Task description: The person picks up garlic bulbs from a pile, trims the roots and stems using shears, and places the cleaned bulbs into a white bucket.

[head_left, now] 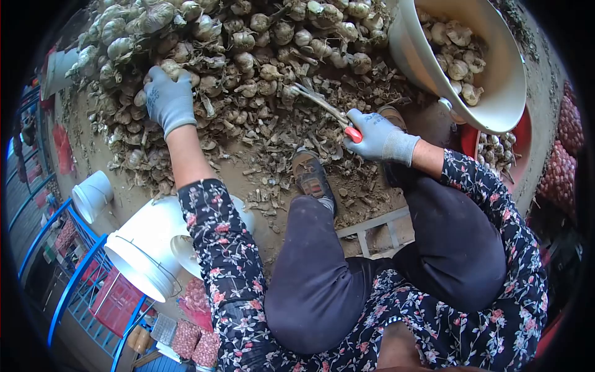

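A heap of garlic bulbs (245,41) with dry stalks spreads across the far side of the view. My left hand (168,102), in a grey glove, reaches into the heap's left part, its fingers closed around a garlic bulb (171,67). Gripped in my right hand (379,137), also gloved in grey, is a pair of shears (323,105) with a red handle end. The long metal blades point up and left over the near edge of the heap. Cut stalks and dry husks (273,146) litter the ground between the hands.
A cream bucket (414,62) with trimmed bulbs tilts at the upper right, above a red tub (524,146) holding more garlic. White buckets (152,248) lie at the left beside a blue metal rail (77,273). Filled red net sacks (561,170) stand at the far right.
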`<action>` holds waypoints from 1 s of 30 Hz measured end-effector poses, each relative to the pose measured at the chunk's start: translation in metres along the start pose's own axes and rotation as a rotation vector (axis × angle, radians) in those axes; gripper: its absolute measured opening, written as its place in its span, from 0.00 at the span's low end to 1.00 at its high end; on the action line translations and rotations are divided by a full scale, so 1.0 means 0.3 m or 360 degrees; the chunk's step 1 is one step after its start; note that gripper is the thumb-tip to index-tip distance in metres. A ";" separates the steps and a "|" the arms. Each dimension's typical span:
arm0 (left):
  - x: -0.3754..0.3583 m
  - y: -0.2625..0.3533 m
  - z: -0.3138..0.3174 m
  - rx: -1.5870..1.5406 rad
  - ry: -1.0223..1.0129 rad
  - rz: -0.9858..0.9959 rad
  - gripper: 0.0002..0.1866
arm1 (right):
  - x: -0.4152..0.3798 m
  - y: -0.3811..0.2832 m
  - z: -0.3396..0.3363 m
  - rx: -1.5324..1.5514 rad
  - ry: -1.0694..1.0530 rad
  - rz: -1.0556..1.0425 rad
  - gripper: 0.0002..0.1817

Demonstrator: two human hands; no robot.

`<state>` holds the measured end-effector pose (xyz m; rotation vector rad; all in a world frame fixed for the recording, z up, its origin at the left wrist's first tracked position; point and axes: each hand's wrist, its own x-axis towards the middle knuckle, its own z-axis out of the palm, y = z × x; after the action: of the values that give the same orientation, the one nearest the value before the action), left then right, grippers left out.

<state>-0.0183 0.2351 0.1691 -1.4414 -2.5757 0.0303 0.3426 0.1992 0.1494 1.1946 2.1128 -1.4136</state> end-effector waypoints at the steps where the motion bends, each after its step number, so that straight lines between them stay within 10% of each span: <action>1: -0.009 0.009 -0.002 -0.0017 0.0064 -0.0024 0.29 | 0.002 -0.001 -0.003 0.0004 -0.0009 -0.0012 0.20; 7: -0.323 0.072 -0.093 -0.2049 -0.0305 -0.0939 0.13 | 0.044 -0.137 0.012 0.0077 0.0250 -0.0353 0.19; 15: -0.463 0.129 -0.126 -0.1887 -0.0664 -0.0641 0.11 | 0.090 -0.217 -0.003 -0.0281 0.0449 -0.0389 0.22; 19: -0.500 0.064 -0.063 -0.2622 -0.0940 -0.0995 0.14 | 0.056 -0.127 -0.021 -0.0198 0.0147 -0.0258 0.20; 25: -0.556 0.058 -0.009 -0.4009 -0.1220 -0.0443 0.29 | 0.043 -0.127 -0.029 -0.0231 0.0056 -0.0263 0.21; 30: -0.548 0.086 -0.017 -0.3048 -0.0597 -0.0496 0.33 | 0.021 -0.170 -0.042 -0.0473 0.0069 -0.0303 0.23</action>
<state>0.0879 0.1091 0.1459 -1.0743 -2.6622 -2.9792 0.3009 0.2054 0.1813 0.9385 2.4165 -1.0999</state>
